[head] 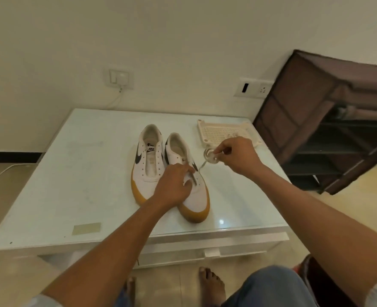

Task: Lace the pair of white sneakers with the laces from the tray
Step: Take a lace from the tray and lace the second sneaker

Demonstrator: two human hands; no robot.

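Head view: left hand grips right sneaker at its eyelets; right hand pinches coiled lace just right of it.

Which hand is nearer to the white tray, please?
Right. The right hand, holding the lace, is just in front of the tray; the left hand is at a sneaker.

Glossy glass-like table; matt white canvas sneakers with gum rubber soles; perforated plastic tray.
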